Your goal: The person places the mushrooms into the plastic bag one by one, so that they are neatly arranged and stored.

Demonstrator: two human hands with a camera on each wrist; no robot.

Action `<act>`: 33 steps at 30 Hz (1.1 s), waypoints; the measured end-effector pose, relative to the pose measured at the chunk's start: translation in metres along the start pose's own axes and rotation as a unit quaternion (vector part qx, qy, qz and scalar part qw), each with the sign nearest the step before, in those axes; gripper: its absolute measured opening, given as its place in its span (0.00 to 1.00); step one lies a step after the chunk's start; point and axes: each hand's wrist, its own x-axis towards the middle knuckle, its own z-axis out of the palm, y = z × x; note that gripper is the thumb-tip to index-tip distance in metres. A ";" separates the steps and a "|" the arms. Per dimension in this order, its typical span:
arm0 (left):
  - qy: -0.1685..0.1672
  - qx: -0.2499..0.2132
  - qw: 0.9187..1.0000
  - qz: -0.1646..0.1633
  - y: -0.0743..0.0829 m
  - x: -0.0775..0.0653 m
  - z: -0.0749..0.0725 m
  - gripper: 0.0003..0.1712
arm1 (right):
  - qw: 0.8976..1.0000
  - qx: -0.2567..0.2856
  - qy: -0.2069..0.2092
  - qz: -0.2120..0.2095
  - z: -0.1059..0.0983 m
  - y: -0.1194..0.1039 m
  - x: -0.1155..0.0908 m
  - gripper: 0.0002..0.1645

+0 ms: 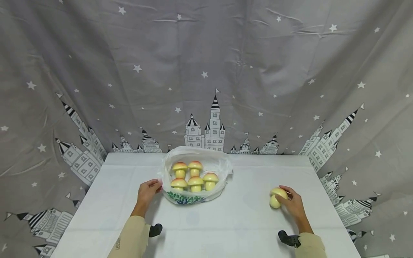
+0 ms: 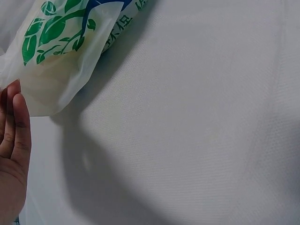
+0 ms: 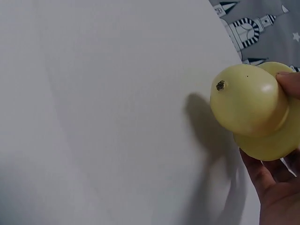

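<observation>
A white plastic bag (image 1: 209, 195) with a green and blue leaf print lies with its mouth spread wide. Inside it sit several toy mushrooms (image 1: 195, 182), yellow with reddish-orange tops. At the bag's left rim, my left hand (image 1: 148, 191) pinches the plastic; in the left wrist view its outer fingers (image 2: 21, 124) lie fairly straight beside the bag. Well to the right, my right hand (image 1: 294, 203) grips another toy mushroom (image 1: 275, 202) by its cap, thumb on one side and fingers on the other. Its pale yellow stem (image 3: 246, 101) faces the right wrist camera, showing a small dark spot.
Both hands work over a white-covered table (image 1: 226, 229). A grey curtain (image 1: 258, 89) with white stars and castle prints hangs behind and around it. Dark wrist devices (image 1: 155, 230) stick out from both sleeves.
</observation>
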 end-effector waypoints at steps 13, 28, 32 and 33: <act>0.001 0.000 1.000 0.000 0.000 -0.001 -0.001 0.21 | 0.998 0.037 -0.017 -0.044 0.028 -0.030 0.018 0.31; 0.001 -0.002 1.000 0.001 0.001 -0.001 0.001 0.20 | 0.993 0.028 -0.048 -0.100 0.057 -0.068 0.032 0.28; 0.002 -0.003 1.000 -0.002 0.001 0.000 0.001 0.20 | 0.992 0.025 -0.057 -0.109 0.063 -0.079 0.036 0.28; 0.001 -0.004 1.000 -0.001 0.001 0.000 0.001 0.20 | 0.992 0.025 -0.058 -0.110 0.065 -0.081 0.037 0.28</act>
